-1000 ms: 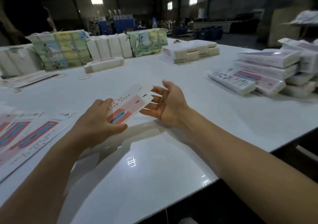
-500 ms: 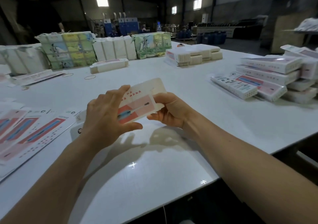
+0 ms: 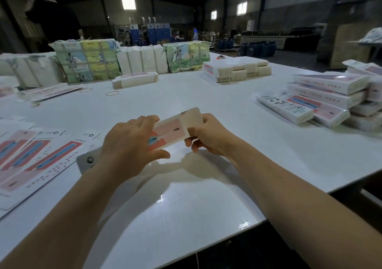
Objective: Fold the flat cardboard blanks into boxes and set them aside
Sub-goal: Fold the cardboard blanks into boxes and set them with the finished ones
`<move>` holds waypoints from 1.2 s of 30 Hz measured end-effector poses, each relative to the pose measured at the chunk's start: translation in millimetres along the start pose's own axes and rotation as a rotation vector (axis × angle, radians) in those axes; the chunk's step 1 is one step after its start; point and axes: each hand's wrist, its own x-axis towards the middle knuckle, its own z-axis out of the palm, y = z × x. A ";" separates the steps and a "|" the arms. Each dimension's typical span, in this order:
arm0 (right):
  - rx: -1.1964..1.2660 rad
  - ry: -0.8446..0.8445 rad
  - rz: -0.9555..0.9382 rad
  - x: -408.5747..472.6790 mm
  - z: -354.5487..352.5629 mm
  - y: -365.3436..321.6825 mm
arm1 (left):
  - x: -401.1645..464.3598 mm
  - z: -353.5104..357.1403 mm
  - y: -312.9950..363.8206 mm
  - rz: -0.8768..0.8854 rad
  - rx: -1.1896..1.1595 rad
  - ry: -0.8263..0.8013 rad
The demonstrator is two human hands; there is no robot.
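A pink and white cardboard blank (image 3: 175, 131) is held up above the white table (image 3: 186, 217) between both hands. My left hand (image 3: 130, 144) grips its left end, thumb underneath and fingers over the top edge. My right hand (image 3: 208, 135) grips its right end with curled fingers, where a white flap sticks up. More flat blanks (image 3: 35, 161) lie spread on the table at the left. Folded boxes (image 3: 328, 101) are stacked at the right.
Bundles of wrapped packs (image 3: 88, 62) and white stacks (image 3: 235, 70) line the far side of the table. A single flat stack (image 3: 134, 80) and rubber bands (image 3: 112, 93) lie mid-table. A person in dark clothes (image 3: 55, 20) stands at the back left. The table's front edge runs diagonally below my arms.
My right hand, open a second ago, has closed on the blank's right end. Both hands have lifted and turned the blank, which now looks narrower and partly folded.
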 end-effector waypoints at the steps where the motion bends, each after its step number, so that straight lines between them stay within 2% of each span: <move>1: 0.003 0.004 0.014 0.1 0.3 0.0 | -0.5 -1.3 1.6 -0.012 0.002 -0.002; 4: 0.045 0.040 0.067 0.6 3.7 -1.2 | -0.1 -1.7 3.8 -0.032 0.011 -0.008; 6: 0.192 0.105 0.059 1.5 7.5 -5.3 | 2.1 -1.4 4.1 -0.065 -0.002 0.022; 9: 0.396 0.344 -0.096 3.3 8.6 -8.6 | 6.1 -2.3 2.6 -0.228 -0.095 0.047; 12: 0.112 0.515 -0.273 -0.1 17.2 -2.9 | 7.5 -1.2 1.0 -0.327 -0.153 0.042; 15: -0.122 0.509 -0.331 -2.4 30.1 7.2 | 8.9 0.2 3.0 -0.357 -0.223 0.019; 22: -0.066 0.443 -0.273 -3.5 34.3 6.9 | 12.1 0.8 8.1 -0.352 -0.249 -0.044; 28: -0.083 0.414 -0.288 -3.8 33.4 0.3 | 11.4 -3.3 1.2 -0.356 -0.427 -0.094; 32: -0.268 0.449 -0.351 -6.2 28.2 -4.3 | 10.4 -6.4 -1.0 -0.327 -0.450 -0.192; 34: -0.394 0.416 -0.380 -8.2 27.1 -3.4 | 8.9 -6.6 -1.5 -0.316 -0.458 -0.247; 36: -0.398 0.357 -0.401 -9.8 28.1 -3.1 | 7.0 -5.4 -3.5 -0.308 -0.452 -0.288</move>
